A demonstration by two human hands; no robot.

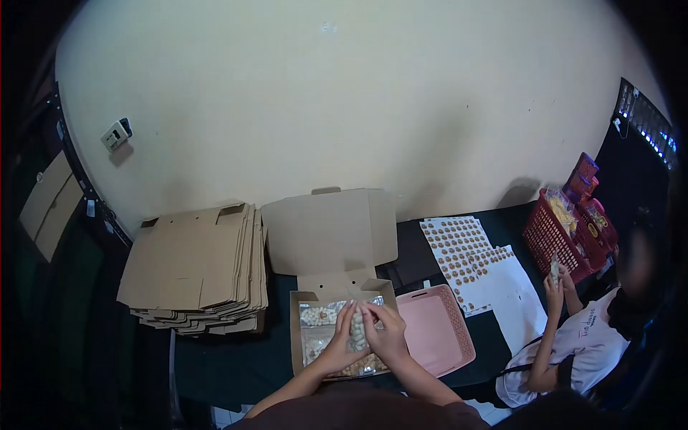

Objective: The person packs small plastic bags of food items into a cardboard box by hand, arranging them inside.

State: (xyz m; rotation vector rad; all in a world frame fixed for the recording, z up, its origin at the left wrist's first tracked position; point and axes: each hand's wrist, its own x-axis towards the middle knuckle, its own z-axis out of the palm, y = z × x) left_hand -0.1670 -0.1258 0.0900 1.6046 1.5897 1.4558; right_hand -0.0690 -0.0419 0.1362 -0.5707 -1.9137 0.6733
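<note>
My left hand (338,350) and my right hand (388,337) are closed from both sides around a clear pouch (357,331) of pale, round pieces. They hold it upright above an open cardboard box (294,337), whose lid (330,233) stands raised at the back. Inside the box lie several flat clear packets (313,346) with similar pale pieces. My hands and the pouch hide part of the box's contents. Directly right of the box is a pink plastic tray (430,333).
On the left, a tall stack of flattened cardboard boxes (190,261) leans by the wall. Sheets of round stickers (455,251) lie right of centre. A red basket (552,233) holds packets at the far right. Nearby, a co-worker (573,344) holds a small packet (555,267).
</note>
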